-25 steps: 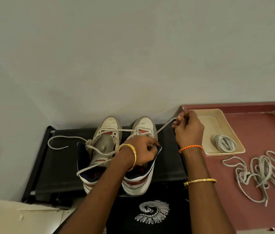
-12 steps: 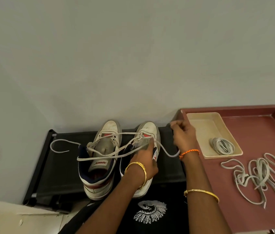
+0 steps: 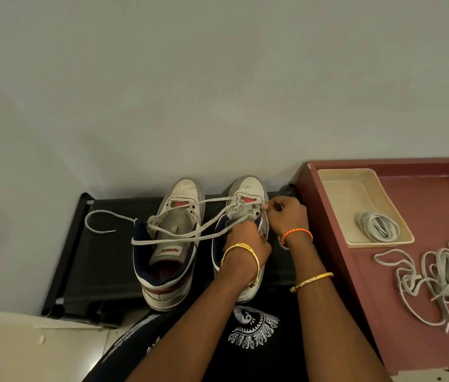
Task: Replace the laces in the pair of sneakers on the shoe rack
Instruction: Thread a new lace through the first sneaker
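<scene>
- Grey lace (image 3: 190, 232) runs across both sneakers on the black shoe rack (image 3: 102, 260).
- Right hand (image 3: 286, 216) pinches the lace end at the right sneaker (image 3: 248, 194) eyelet, probably to thread it.
- Left hand (image 3: 248, 241) grips the tongue area, steadying the shoe.

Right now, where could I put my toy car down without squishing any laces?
There is bare room in the far half of the cream tray, behind the coiled lace, and on the red tray to its right. The rack left of the sneakers is free near you. The loose laces crowd the red tray's near part.
</scene>
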Demonstrator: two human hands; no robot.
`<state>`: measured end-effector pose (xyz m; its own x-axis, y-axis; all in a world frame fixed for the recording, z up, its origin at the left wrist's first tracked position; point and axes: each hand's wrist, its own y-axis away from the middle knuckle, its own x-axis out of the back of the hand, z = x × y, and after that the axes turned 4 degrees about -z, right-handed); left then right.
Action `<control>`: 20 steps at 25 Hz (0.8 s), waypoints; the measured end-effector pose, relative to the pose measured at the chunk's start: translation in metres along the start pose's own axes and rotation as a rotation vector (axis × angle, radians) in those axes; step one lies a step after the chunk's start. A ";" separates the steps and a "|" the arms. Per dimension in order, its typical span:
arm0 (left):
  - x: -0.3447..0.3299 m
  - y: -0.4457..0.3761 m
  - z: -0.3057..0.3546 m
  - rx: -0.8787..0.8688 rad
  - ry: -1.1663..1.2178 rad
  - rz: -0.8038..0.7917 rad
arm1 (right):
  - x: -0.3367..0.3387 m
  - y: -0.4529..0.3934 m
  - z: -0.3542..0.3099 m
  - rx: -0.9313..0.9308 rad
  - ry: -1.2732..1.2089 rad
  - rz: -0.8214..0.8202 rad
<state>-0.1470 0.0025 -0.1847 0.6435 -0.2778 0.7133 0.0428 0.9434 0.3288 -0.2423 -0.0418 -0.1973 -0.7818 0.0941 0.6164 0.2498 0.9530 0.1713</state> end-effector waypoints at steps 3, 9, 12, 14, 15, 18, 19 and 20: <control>0.001 -0.004 -0.001 0.096 0.048 -0.004 | 0.013 0.001 -0.004 0.106 -0.033 0.126; -0.004 -0.006 -0.002 0.185 0.049 -0.017 | 0.056 0.011 -0.052 0.330 -0.564 0.361; -0.005 -0.005 -0.004 0.176 0.047 -0.002 | 0.099 0.027 -0.085 0.545 -0.826 0.390; -0.003 -0.005 -0.003 0.180 0.079 -0.004 | 0.099 0.031 -0.090 0.451 -0.971 0.284; -0.001 -0.005 -0.002 0.187 0.103 -0.007 | 0.090 0.027 -0.086 0.376 -0.992 0.269; 0.003 -0.006 0.001 0.188 0.164 -0.005 | 0.043 0.004 -0.046 0.126 -0.647 0.303; 0.004 -0.006 0.001 0.181 0.180 0.000 | 0.027 -0.002 -0.029 0.035 -0.429 0.230; 0.004 -0.007 0.001 0.175 0.194 0.005 | 0.014 -0.007 -0.013 -0.045 -0.228 0.122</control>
<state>-0.1458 -0.0051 -0.1832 0.7784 -0.2175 0.5889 -0.0827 0.8944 0.4396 -0.2472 -0.0509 -0.1799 -0.8517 0.2750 0.4460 0.3714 0.9173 0.1436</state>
